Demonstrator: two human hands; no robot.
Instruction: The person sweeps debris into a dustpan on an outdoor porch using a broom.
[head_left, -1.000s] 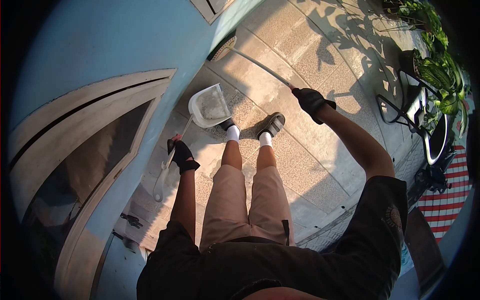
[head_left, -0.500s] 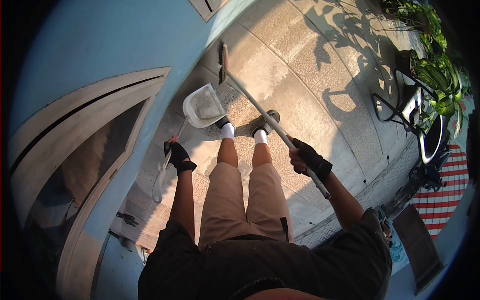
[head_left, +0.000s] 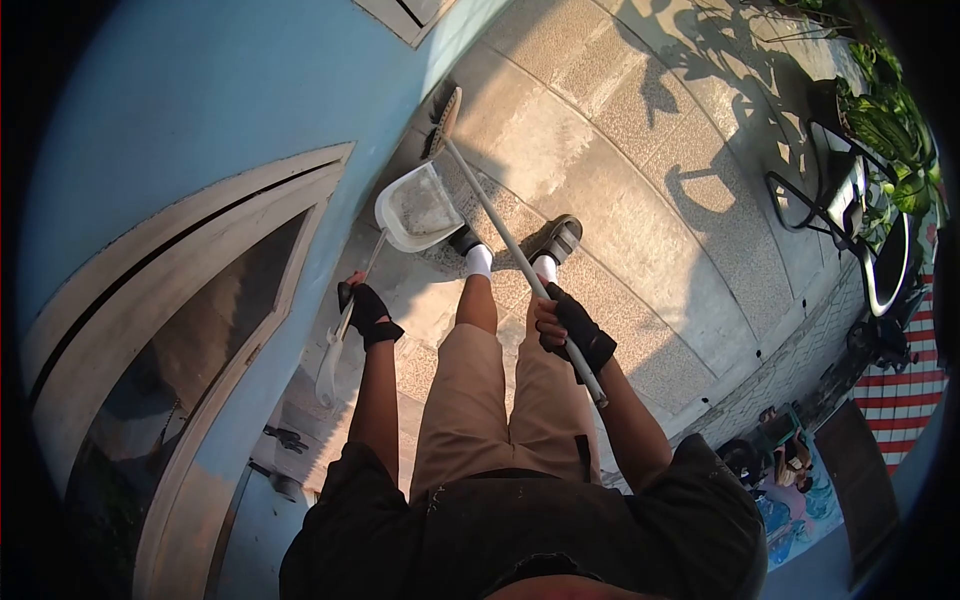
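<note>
My left hand, in a black fingerless glove, is closed around the handle of a white long-handled dustpan. The pan rests on the tiled floor beside my left foot. My right hand, gloved the same way, grips the pale pole of a broom near its upper end. The broom head is on the floor by the blue wall, just beyond the pan and apart from it. Dust or debris in the pan is too small to make out.
A blue wall with a wooden-framed opening runs along the left. At the right stand a black-framed chair, leafy plants and a red-and-white striped cloth. Sandalled feet are on the paving.
The broom head has swung toward the wall and tilted, and my right hand has moved left, closer to my body. In view, the pan and my left hand sit slightly farther right.
</note>
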